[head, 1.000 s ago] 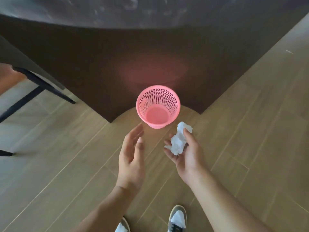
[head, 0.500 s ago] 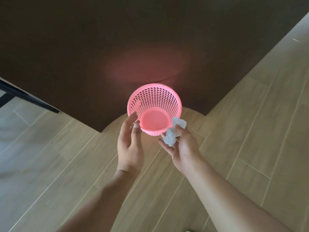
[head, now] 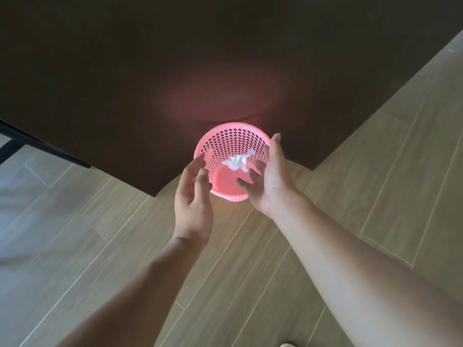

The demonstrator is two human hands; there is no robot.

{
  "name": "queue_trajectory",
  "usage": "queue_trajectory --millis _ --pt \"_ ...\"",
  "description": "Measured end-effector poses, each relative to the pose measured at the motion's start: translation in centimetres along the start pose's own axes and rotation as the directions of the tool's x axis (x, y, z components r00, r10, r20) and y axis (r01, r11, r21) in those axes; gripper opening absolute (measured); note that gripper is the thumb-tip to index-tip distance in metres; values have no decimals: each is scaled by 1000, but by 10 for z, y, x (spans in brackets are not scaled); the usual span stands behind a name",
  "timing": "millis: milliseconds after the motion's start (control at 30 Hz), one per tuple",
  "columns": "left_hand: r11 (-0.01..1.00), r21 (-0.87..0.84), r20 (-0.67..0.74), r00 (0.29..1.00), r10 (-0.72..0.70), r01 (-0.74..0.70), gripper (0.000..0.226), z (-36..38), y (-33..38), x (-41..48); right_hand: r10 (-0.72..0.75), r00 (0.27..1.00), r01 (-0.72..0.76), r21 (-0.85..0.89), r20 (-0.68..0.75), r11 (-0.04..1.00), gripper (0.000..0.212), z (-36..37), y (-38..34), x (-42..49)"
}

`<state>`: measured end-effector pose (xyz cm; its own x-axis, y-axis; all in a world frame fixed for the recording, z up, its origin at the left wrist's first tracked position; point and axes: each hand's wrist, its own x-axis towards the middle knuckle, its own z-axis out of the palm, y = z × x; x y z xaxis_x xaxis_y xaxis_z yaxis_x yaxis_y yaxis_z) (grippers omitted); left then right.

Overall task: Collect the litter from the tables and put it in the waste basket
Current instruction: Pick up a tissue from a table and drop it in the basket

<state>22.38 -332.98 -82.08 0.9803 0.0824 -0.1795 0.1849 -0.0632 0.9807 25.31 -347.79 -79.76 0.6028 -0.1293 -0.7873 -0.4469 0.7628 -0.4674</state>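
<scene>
The crumpled tissue (head: pixel 236 162) sits inside the mouth of the pink waste basket (head: pixel 233 136), white against the perforated far wall; whether it rests on that wall or hangs free below the rim, I cannot tell. The basket stands on the wooden floor (head: pixel 375 184), close against a dark panel (head: pixel 175 71). The left hand (head: pixel 193 196) hovers at the near-left rim and the right hand (head: pixel 270 179) at the near-right rim. Both are released, fingers spread and straight, grasping nothing; neither clearly touches the plastic.

The tissue looks very light and soft; it should crush under any pinch and cannot break, so any fold would serve as a hold. Its lightness is the one nuisance; a piece like this may drift or catch on the rim rather than fall straight, so letting go low over the opening seems wise.

The basket itself looks like thin, springy plastic, light enough to tip or slide if knocked. If it must be steadied or carried, the rolled rim is probably the stiffest place to take hold; the holed wall would likely flex.

A black table leg (head: pixel 37 144) shows far left; a shoe tip (head: pixel 285 344) shows at the near edge.
</scene>
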Motion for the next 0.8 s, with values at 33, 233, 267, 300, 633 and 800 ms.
queue_trajectory --millis 33,233,267,300,633,800 --pt "1000 3 1 1000 2 -2 36 -1 3 -1 -19 1000 19 -1 -15 1000 52 -3 1 -2" --pt "1000 7 10 1000 23 -23 30 -3 30 -11 -176 983 170 -90 -61 981 37 -15 2 -28" --pt "1000 9 5 1000 25 -25 31 -4 36 -13 -200 978 194 -106 -53 975 35 -14 1 -35" --pt "1000 6 0 1000 27 -27 33 -5 43 -17 -227 973 220 -121 -42 968 34 -13 1 -44" --pt "988 -81 81 987 139 -132 31 -29 131 -93 -467 862 507 -349 197 788 22 -4 -12 -160" --pt "989 -25 18 989 147 -147 51 -57 179 -144 -464 829 558 -415 312 719 27 2 -11 -234"
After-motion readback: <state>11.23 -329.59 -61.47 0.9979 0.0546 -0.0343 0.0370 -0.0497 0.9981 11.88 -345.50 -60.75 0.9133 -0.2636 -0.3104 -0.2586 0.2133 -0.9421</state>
